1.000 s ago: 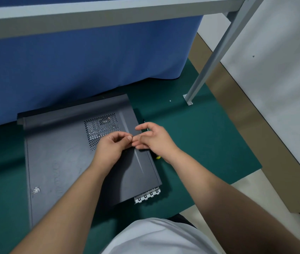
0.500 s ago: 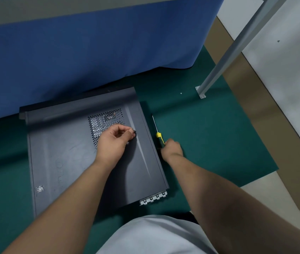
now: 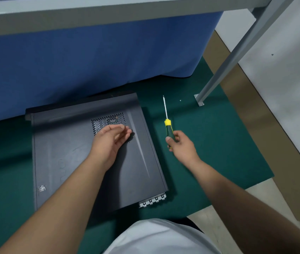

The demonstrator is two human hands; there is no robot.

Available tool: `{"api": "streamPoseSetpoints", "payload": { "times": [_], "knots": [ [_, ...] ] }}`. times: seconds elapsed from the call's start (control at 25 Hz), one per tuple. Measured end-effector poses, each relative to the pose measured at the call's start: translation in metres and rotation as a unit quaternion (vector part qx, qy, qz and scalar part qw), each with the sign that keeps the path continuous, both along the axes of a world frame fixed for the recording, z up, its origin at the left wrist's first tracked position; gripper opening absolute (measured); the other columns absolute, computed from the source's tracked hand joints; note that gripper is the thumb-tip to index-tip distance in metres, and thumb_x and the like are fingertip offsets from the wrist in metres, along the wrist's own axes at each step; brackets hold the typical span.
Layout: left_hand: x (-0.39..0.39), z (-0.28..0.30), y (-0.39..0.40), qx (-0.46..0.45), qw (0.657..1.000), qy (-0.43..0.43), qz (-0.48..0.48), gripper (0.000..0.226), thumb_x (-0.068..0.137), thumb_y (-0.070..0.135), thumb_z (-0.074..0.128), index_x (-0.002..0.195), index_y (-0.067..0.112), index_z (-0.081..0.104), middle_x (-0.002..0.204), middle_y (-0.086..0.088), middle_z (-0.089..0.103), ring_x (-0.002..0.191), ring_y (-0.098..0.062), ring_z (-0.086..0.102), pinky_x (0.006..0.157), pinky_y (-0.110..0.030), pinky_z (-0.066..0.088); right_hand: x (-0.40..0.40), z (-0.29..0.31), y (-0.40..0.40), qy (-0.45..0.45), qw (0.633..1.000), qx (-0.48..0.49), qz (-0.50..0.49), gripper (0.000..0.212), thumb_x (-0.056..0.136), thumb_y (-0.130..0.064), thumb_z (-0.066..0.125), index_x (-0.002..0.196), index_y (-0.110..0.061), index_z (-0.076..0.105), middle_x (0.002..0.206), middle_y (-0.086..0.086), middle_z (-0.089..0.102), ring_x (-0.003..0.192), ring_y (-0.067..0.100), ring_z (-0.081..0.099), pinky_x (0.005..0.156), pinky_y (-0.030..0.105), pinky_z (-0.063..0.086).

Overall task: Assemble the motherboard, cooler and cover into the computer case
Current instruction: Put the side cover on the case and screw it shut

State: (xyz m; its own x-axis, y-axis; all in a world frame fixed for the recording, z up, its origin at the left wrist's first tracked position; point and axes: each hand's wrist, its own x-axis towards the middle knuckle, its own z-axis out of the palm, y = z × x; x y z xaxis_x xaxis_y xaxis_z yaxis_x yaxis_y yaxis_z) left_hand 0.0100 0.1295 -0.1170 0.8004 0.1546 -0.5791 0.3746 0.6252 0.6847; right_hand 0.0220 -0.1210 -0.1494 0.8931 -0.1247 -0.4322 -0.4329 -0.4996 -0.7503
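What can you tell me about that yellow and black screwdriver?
The screwdriver has a thin bare metal shaft and a handle, plastic by its look, yellow at the collar and dark below. The right hand grips the handle's lower end, its fingers curled round it. The tip points away from the person, over the green mat, right of the computer case.

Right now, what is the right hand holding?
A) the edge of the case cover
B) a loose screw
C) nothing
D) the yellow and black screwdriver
D: the right hand grips the screwdriver by its handle, shaft pointing away, beside the computer case.
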Motion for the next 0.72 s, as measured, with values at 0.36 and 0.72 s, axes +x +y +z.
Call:
{"api": "streamPoseSetpoints", "payload": {
  "times": [0.36, 0.72],
  "knots": [
    [-0.029, 0.023, -0.006, -0.295, 0.941, 0.023, 0.164, 0.018, 0.103, 0.003, 0.040, 0.109, 0.001, 0.057, 0.116, -0.016, 0.075, 0.109, -0.033, 0.073, 0.081, -0.063, 0.058, -0.045, 0.071, 0.008, -0.040, 0.968, 0.048, 0.242, 0.024, 0.107, -0.027, 0.052, 0.116, -0.048, 0.059, 0.087, -0.021, 0.069, 0.081, 0.024, 0.056, 0.080, 0.038, 0.047],
    [-0.051, 0.020, 0.008, -0.335, 0.927, 0.012, 0.170, 0.016, 0.102, 0.000, 0.038, 0.111, 0.007, 0.049, 0.116, -0.019, 0.074, 0.107, -0.034, 0.073, 0.080, -0.077, 0.051, -0.064, 0.072, 0.013, -0.068, 0.959, 0.027, 0.273, 0.029, 0.105, -0.032, 0.054, 0.116, -0.058, 0.059, 0.096, -0.004, 0.072, 0.099, 0.031, 0.063, 0.098, 0.047, 0.048]
  ]
}}
